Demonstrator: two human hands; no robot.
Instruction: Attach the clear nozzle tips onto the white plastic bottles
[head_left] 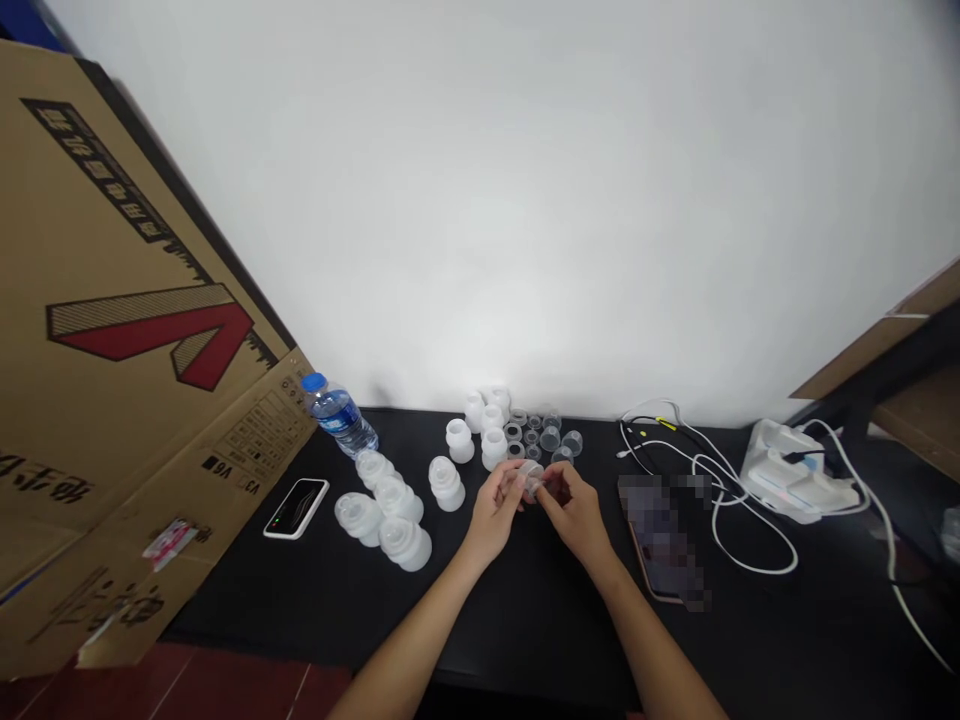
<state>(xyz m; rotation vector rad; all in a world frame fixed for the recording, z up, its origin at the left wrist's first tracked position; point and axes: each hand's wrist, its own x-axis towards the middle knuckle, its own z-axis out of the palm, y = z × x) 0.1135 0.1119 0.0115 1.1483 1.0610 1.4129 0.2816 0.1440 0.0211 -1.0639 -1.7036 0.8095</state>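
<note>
The left forearm (401, 650) and right forearm (660, 640) are angling in over the black worktop (525, 640), the left hand (493, 515) and right hand (574, 515) are both pinching a small clear plastic cup (532, 480) between them, just before the translucent fittings (532, 430).

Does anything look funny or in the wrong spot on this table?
Yes. A big flattened cardboard box leans crookedly over the left end of the black table. Also, the phone on the right is blurred into squares, so its screen can't be seen.
</note>
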